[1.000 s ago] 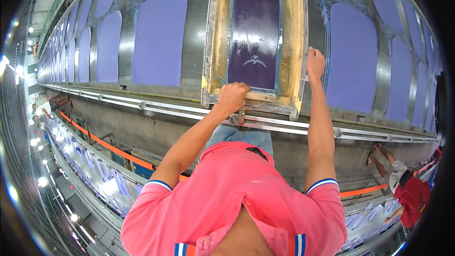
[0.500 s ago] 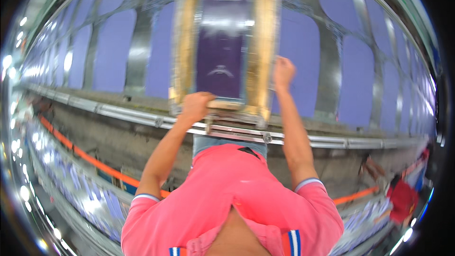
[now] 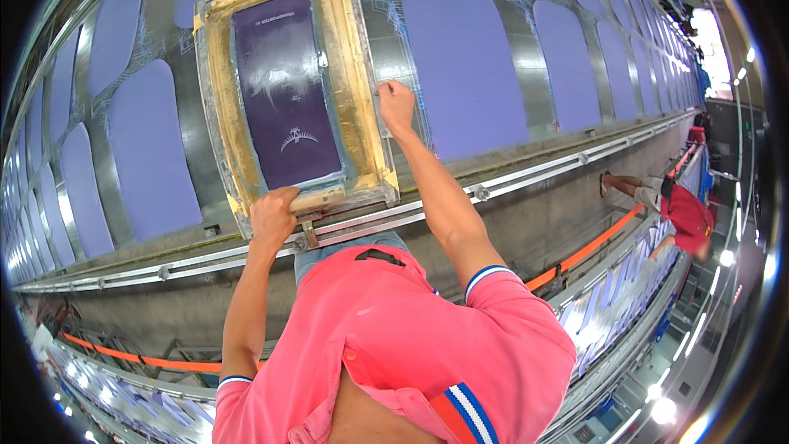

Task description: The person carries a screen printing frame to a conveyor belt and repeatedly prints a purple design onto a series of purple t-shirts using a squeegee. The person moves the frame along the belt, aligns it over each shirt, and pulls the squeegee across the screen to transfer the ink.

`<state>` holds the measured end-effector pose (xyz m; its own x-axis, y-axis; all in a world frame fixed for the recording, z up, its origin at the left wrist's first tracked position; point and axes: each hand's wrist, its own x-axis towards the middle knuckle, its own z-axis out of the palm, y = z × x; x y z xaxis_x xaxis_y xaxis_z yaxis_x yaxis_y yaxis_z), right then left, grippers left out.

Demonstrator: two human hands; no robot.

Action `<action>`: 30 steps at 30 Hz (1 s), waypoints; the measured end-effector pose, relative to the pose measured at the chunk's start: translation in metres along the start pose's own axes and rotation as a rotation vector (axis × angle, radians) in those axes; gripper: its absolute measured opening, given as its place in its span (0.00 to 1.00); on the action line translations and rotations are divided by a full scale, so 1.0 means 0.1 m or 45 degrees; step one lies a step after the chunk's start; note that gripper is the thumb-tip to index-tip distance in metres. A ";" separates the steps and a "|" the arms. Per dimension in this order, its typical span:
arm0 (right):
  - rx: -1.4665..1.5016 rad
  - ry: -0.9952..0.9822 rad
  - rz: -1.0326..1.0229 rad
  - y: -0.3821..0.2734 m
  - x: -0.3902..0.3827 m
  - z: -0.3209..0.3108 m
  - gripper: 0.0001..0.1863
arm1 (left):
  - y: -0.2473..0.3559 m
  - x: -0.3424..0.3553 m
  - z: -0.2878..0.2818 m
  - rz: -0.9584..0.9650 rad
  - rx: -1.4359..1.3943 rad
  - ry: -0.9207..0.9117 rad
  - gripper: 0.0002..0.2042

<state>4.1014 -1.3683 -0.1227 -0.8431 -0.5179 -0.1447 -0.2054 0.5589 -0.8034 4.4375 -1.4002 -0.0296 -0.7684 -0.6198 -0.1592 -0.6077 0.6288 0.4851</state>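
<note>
A screen-printing frame (image 3: 362, 74) with yellowed, taped borders lies over the long table, its dark purple mesh window (image 3: 283, 74) showing pale markings. Along the window's near edge rests a wooden squeegee bar (image 3: 319, 196). My left hand (image 3: 275, 214) is closed round the left end of that bar, at the frame's near side. Just beyond the frame's right edge is my right hand (image 3: 396, 105), closed in a fist. Its fingers curl toward the frame, and whatever they may hold is hidden. Flat lilac panels (image 3: 464, 74) lie on the table on both sides of the frame.
A metal rail (image 3: 567, 155) runs along the table's near edge, right in front of my body. Behind me are an orange bar (image 3: 600, 240) and another table of lilac pieces (image 3: 612, 296). A person in a red shirt (image 3: 686, 215) is at the right.
My view has turned, so the frame now appears farther left and tilted. Both hands keep about the same places at the frame, and the left stays on the squeegee.
</note>
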 end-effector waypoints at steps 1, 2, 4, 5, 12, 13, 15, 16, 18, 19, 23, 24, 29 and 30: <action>0.026 -0.005 0.010 -0.02 0.00 0.05 0.17 | -0.03 -0.03 0.02 -0.012 0.015 -0.025 0.20; 0.010 -0.002 0.010 -0.03 0.01 0.08 0.17 | -0.06 -0.06 0.07 -0.024 0.031 -0.050 0.20; 0.004 0.011 0.006 0.01 0.03 0.11 0.17 | -0.11 -0.11 0.18 -0.018 0.061 -0.061 0.20; 0.003 0.015 0.006 0.04 0.05 0.13 0.17 | -0.12 -0.12 0.23 0.001 0.075 -0.049 0.20; -0.142 0.095 -0.098 0.02 0.05 0.18 0.17 | -0.30 0.49 0.18 0.117 0.171 0.241 0.22; -0.212 0.130 -0.140 0.10 0.05 0.19 0.18 | -0.40 0.72 0.17 0.134 0.168 0.323 0.23; -0.247 0.184 -0.215 0.04 0.06 0.13 0.20 | -0.50 1.28 -0.06 0.163 0.138 0.368 0.20; -0.287 0.322 -0.325 0.04 0.10 0.18 0.20 | -0.58 1.58 -0.16 0.138 0.135 0.324 0.22; -0.191 0.359 -0.401 -0.37 0.23 0.24 0.23 | -0.86 2.17 -0.22 0.121 0.173 0.354 0.19; -0.177 0.309 -0.537 -0.59 0.32 0.29 0.22 | -0.95 2.46 -0.28 0.143 0.187 0.382 0.18; -0.088 -0.015 -1.026 -1.52 1.07 0.63 0.18 | -1.19 3.50 -0.64 0.065 0.273 0.258 0.13; -0.119 -0.154 -1.091 -1.70 1.29 0.71 0.20 | -1.11 3.69 -0.83 0.003 0.335 0.153 0.13; -0.827 -0.878 -0.967 -2.66 2.11 1.14 0.22 | -1.07 4.35 -1.33 -0.052 0.342 -0.062 0.16; -0.993 -0.975 -0.941 -2.73 2.19 1.28 0.22 | -1.15 4.40 -1.33 -0.061 0.337 -0.070 0.17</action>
<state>4.0362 -1.7172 -0.0090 0.0306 -0.9491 -0.3136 -0.9409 0.0785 -0.3295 4.1964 -1.8077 -0.0410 -0.7428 -0.6300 -0.2264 -0.6694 0.7048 0.2351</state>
